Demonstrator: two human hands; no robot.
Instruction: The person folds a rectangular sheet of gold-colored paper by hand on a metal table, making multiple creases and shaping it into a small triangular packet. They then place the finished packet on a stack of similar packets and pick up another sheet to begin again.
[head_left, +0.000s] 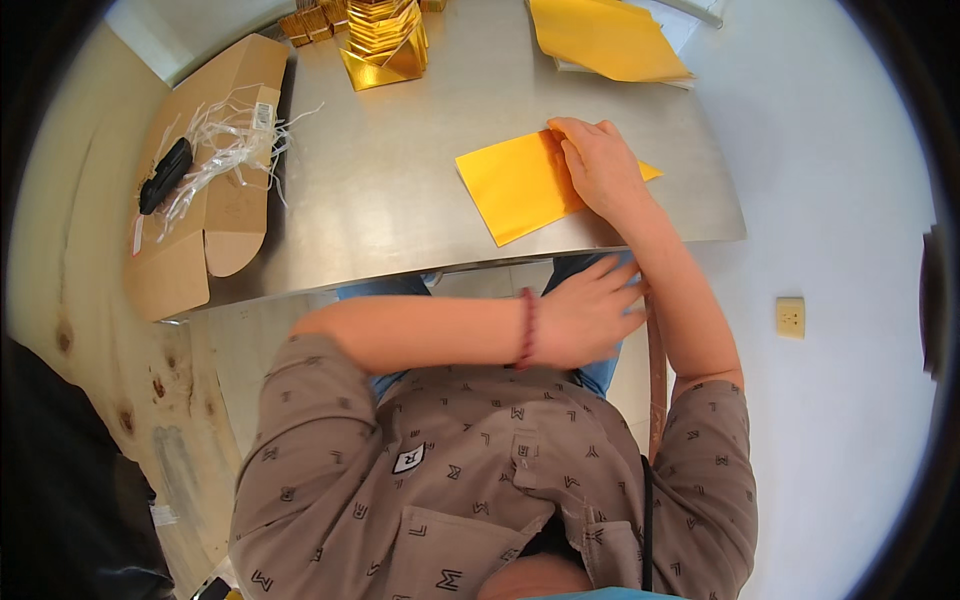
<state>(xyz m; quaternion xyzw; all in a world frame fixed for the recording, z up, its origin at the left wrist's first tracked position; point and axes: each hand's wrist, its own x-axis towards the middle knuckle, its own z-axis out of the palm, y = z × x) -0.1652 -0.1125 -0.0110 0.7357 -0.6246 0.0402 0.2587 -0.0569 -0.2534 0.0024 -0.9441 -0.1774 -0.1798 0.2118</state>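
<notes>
A folded sheet of yellow paper (510, 190) lies flat near the front edge of the metal table, with a pointed corner showing at its right end. My right hand (600, 170) rests over the right part of this paper, fingers bent together and pressed against its far edge. The palm side and whatever is under it are hidden. Crossing in front of my body, my left forearm brings my left hand (590, 318) below the table edge, near my right forearm. Its fingers are spread and slightly blurred, with nothing in them. A dark red beaded bracelet (525, 328) circles that wrist.
Stacked gold foil pieces (385, 50) stand at the far side. Larger yellow sheets (610, 40) lie at the back right. At the left, an opened cardboard box (235, 210) bears white plastic strips (225, 145) and a black object (166, 177). A white wall borders the right.
</notes>
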